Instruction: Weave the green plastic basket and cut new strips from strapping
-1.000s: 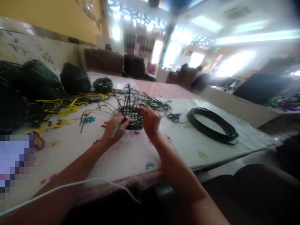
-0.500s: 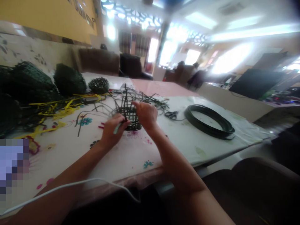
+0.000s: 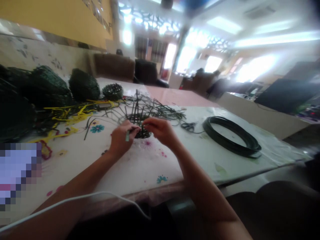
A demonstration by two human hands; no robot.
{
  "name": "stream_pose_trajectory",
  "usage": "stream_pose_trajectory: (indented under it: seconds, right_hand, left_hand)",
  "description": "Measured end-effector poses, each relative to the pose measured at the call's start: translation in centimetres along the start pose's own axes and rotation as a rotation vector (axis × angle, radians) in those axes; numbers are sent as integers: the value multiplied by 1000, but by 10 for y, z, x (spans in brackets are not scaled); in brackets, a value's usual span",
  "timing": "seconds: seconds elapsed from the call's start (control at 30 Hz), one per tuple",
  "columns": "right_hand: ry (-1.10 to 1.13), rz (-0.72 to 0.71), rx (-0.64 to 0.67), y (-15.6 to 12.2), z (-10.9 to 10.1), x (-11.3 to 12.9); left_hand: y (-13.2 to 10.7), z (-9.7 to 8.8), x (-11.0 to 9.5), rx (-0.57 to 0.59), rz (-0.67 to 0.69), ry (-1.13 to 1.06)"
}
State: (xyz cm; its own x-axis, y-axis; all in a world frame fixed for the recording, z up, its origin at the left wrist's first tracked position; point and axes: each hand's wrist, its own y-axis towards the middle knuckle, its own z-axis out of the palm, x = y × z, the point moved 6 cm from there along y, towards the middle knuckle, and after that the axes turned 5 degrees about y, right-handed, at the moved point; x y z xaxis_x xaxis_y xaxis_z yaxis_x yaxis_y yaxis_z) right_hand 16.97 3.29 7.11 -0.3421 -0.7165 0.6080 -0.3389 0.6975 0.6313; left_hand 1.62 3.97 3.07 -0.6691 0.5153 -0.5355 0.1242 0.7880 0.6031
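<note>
A partly woven dark green basket (image 3: 141,134) sits on the floral tablecloth, with loose strips standing up from its rim. At its near left side my left hand (image 3: 123,136) is closed in a pinch on a weaving strip (image 3: 127,135), whose pale end sticks out below the fingers. My right hand (image 3: 160,128) is at the basket's right front, thumb and fingers pinched together against the weave. What those fingertips grip is too small to make out, though a dark strip runs close by them.
A coil of dark green strip (image 3: 232,137) lies to the right, near scissors (image 3: 188,126). Finished woven baskets (image 3: 83,85) stand at the back left, beside yellow strands (image 3: 72,113). Cut green strips (image 3: 170,111) are heaped behind my hands. A white cable (image 3: 100,192) crosses in front.
My right hand has come down from the upright strips to the basket's front, closer to my left hand. The whole view has shifted slightly.
</note>
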Motion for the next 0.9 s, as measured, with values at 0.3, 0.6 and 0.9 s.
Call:
stream_pose_trajectory:
  seconds: [0.3, 0.6, 0.9]
  right_hand:
    - [-491, 11, -129, -27, 10, -21]
    - [-523, -3, -40, -30, 29, -26]
    - [-552, 3, 27, -29, 37, -22]
  left_hand:
    - [0, -1, 5, -24, -30, -28]
    - [0, -1, 10, -57, -93, -137]
    - [1, -15, -2, -119, -117, -231]
